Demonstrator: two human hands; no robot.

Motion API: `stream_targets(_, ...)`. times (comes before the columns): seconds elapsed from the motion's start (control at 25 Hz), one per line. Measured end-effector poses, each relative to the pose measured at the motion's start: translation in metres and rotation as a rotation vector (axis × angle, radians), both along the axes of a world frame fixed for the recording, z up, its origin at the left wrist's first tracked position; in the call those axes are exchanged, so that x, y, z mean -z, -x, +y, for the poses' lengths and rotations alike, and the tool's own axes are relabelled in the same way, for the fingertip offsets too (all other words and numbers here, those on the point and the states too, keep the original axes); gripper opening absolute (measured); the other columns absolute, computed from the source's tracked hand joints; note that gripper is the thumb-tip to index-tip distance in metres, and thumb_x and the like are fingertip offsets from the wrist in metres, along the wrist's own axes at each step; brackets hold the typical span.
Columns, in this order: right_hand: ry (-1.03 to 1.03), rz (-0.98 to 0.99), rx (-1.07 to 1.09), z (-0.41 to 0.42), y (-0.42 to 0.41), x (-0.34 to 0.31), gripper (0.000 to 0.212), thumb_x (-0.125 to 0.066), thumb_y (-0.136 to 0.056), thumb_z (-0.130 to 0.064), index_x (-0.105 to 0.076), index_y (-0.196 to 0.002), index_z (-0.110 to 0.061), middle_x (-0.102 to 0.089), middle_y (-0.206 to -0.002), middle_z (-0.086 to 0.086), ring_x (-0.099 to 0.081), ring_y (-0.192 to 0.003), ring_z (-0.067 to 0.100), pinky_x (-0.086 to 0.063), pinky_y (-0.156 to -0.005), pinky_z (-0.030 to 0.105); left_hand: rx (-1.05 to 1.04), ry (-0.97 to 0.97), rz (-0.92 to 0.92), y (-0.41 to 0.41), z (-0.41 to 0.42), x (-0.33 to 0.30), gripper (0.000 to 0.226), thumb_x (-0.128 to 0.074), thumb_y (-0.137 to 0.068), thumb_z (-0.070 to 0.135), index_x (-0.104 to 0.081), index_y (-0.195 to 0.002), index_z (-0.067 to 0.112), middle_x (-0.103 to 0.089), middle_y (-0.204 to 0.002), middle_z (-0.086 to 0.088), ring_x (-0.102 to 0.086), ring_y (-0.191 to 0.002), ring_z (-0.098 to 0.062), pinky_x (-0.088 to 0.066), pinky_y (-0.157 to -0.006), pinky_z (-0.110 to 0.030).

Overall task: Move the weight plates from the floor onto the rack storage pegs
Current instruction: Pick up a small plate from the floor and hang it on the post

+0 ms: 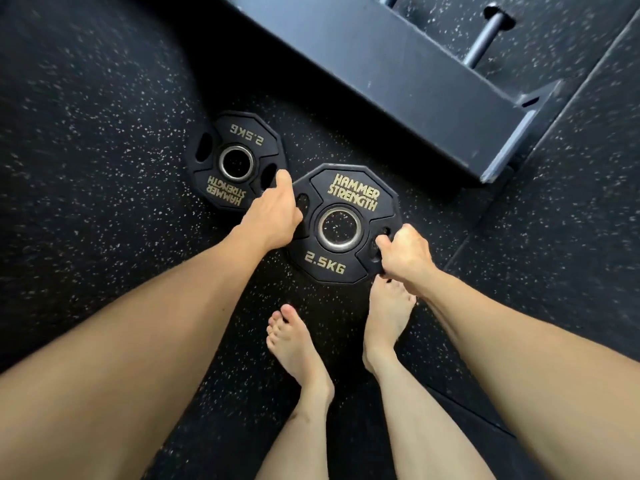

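A: What have the hands got?
B: Both grip the near plate (341, 223): left hand (273, 211) curled into its left slot, right hand (403, 252) pinching the right edge through a slot.
A: The other plate?
B: The far plate (235, 157) lies flat on the floor (86, 168), just beyond the left hand's fingertips. The rack (398, 71) is past both hands.

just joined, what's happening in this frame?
A barefoot person is bent over two 2.5 kg weight plates on the rubber floor. The right hand has a grip on the right edge of the nearer plate, fingers curled through its slot. The left hand reaches to that plate's left edge, touching it; whether it holds it cannot be told. The farther plate lies flat, untouched. The rack base with a peg stands just beyond. No plate is stored yet.
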State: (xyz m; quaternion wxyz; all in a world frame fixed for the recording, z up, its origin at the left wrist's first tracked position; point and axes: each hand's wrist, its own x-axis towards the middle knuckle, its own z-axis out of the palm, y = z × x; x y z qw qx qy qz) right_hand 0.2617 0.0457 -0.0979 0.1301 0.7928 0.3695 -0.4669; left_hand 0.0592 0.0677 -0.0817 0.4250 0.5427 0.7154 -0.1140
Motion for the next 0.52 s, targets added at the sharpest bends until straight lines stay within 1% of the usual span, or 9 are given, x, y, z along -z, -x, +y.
stream_targets(0.08,-0.026,0.030,-0.002,-0.002,-0.003,-0.047,0.040,-0.049,-0.098,-0.029,-0.048,-0.127,-0.001,-0.059,-0.122,0.017,-0.059,-0.107,0.035,-0.050,-0.083,0.040,-0.078,0.002,-0.050,0.001,-0.008,-0.045,0.024,-0.047,-0.097,0.012,-0.026,-0.106,0.009,-0.053,-0.101,-0.019,-0.052,-0.088,-0.037,-0.037,-0.073,-0.043)
stream_targets(0.12,-0.052,0.057,0.007,-0.002,-0.003,-0.075,0.042,-0.049,-0.098,-0.030,-0.048,-0.128,-0.001,-0.058,-0.123,0.017,-0.059,-0.107,0.035,-0.052,-0.086,0.043,-0.133,0.004,-0.062,0.002,-0.012,-0.072,0.026,-0.049,-0.096,0.011,-0.026,-0.108,0.009,-0.054,-0.101,-0.018,-0.053,-0.088,-0.035,-0.040,-0.072,-0.043)
stream_targets(0.2,-0.098,0.101,0.018,-0.001,-0.006,-0.135,0.045,-0.050,-0.096,-0.032,-0.048,-0.128,-0.001,-0.057,-0.125,0.018,-0.058,-0.108,0.036,-0.051,-0.090,0.049,-0.332,-0.012,-0.100,0.002,-0.019,-0.133,0.039,-0.057,-0.090,0.010,-0.029,-0.117,0.011,-0.055,-0.102,-0.013,-0.053,-0.088,-0.028,-0.042,-0.069,-0.038)
stream_targets(0.28,-0.120,0.149,-0.013,0.002,-0.006,-0.201,0.048,-0.049,-0.095,-0.034,-0.047,-0.131,-0.002,-0.056,-0.129,0.017,-0.055,-0.114,0.035,-0.047,-0.096,0.047,-0.528,-0.052,-0.158,0.004,-0.028,-0.198,0.049,-0.066,-0.082,0.007,-0.038,-0.122,0.013,-0.058,-0.103,-0.007,-0.056,-0.090,-0.022,-0.042,-0.069,-0.030)
stream_targets(0.36,-0.126,0.194,-0.016,0.002,-0.005,-0.261,0.058,-0.046,-0.090,-0.044,-0.045,-0.134,-0.007,-0.059,-0.130,0.014,-0.057,-0.115,0.034,-0.046,-0.098,0.049,-0.609,-0.070,-0.180,0.007,-0.037,-0.256,0.046,-0.069,-0.079,0.010,-0.054,-0.122,0.015,-0.064,-0.106,-0.002,-0.060,-0.097,-0.019,-0.043,-0.077,-0.027)
stream_targets(0.44,-0.173,0.245,-0.002,0.000,-0.004,-0.331,0.073,-0.040,-0.077,-0.057,-0.045,-0.132,-0.011,-0.063,-0.124,0.012,-0.062,-0.109,0.033,-0.049,-0.096,0.050,-0.651,-0.106,-0.219,0.010,-0.047,-0.324,0.039,-0.068,-0.081,0.012,-0.061,-0.119,0.016,-0.066,-0.106,0.000,-0.061,-0.098,-0.019,-0.044,-0.080,-0.026)
stream_targets(0.48,-0.207,0.270,0.003,-0.002,-0.003,-0.365,0.073,-0.040,-0.075,-0.058,-0.045,-0.131,-0.011,-0.064,-0.122,0.012,-0.063,-0.107,0.032,-0.049,-0.095,0.050,-0.666,-0.140,-0.236,0.012,-0.052,-0.357,0.035,-0.066,-0.082,0.014,-0.061,-0.117,0.017,-0.066,-0.106,0.001,-0.061,-0.098,-0.018,-0.044,-0.079,-0.027)
stream_targets(0.52,-0.242,0.289,0.005,-0.002,-0.002,-0.398,0.067,-0.042,-0.079,-0.053,-0.046,-0.130,-0.011,-0.064,-0.121,0.011,-0.063,-0.106,0.031,-0.049,-0.095,0.050,-0.679,-0.175,-0.245,0.013,-0.056,-0.388,0.032,-0.064,-0.084,0.016,-0.060,-0.115,0.017,-0.066,-0.105,0.001,-0.060,-0.097,-0.018,-0.045,-0.080,-0.029)
